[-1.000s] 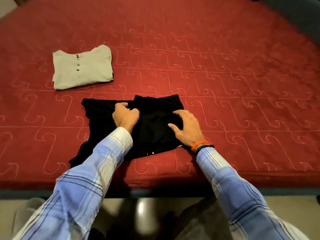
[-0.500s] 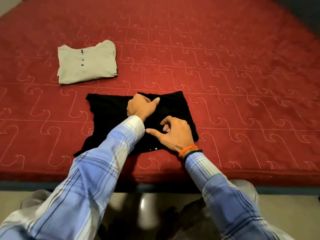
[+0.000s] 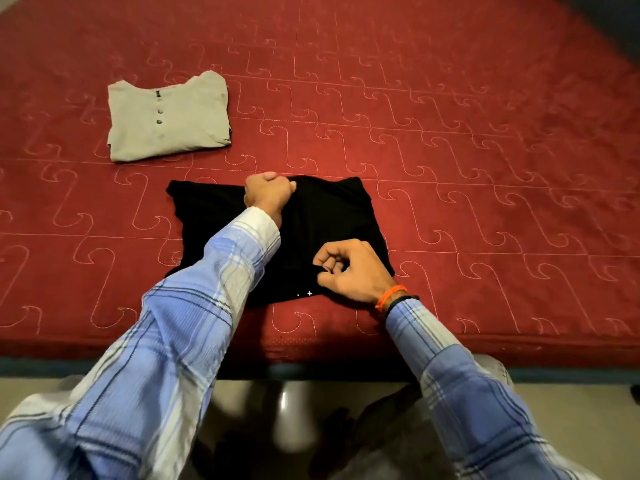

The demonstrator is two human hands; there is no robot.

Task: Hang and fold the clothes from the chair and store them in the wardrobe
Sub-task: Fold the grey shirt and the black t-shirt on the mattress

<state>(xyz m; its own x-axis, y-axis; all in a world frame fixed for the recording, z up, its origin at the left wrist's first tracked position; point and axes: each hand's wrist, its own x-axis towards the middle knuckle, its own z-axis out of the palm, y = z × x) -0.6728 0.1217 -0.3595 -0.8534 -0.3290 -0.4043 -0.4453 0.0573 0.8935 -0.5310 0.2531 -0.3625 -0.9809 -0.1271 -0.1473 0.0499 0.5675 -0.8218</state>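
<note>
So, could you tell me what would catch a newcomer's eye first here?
Probably the black garment lying near the front edge of the red quilted bed, with the left hand gripping its far edge and the right hand pinching its near part. Beyond it, to the left, lies a folded grey buttoned shirt.

One head-worn wide-angle camera looked forward and down from the near edge of the bed [image 3: 450, 133]. It sat close above both sleeves, which rose from the lower corners; the mattress filled the upper frame, floor the bottom strip.
</note>
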